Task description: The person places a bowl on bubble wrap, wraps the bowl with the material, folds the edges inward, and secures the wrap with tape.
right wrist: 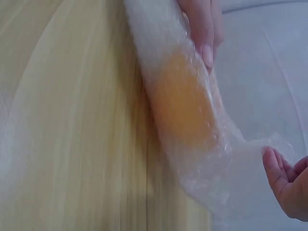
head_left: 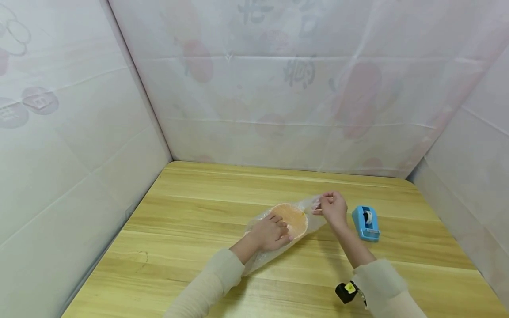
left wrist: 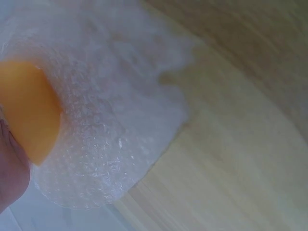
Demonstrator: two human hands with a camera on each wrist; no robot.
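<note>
An orange bowl (head_left: 299, 217) sits on a sheet of clear bubble wrap (head_left: 316, 224) on the wooden table. My left hand (head_left: 270, 233) rests on the bowl, its fingers spread over the inside. At the sheet's far right end, my right hand (head_left: 334, 207) pinches the edge of the wrap between thumb and fingers and lifts it off the table. Through the raised film, the bowl's side shows blurred orange in the right wrist view. The left wrist view shows the bowl's smooth outer side (left wrist: 33, 110) with wrap around it.
To the right of the right hand stands a blue tape dispenser (head_left: 366, 224) with a roll in it. A small black object with a yellow label (head_left: 347, 291) shows beside the right sleeve. Pale printed cloth walls (head_left: 278, 110) enclose the table's back and sides.
</note>
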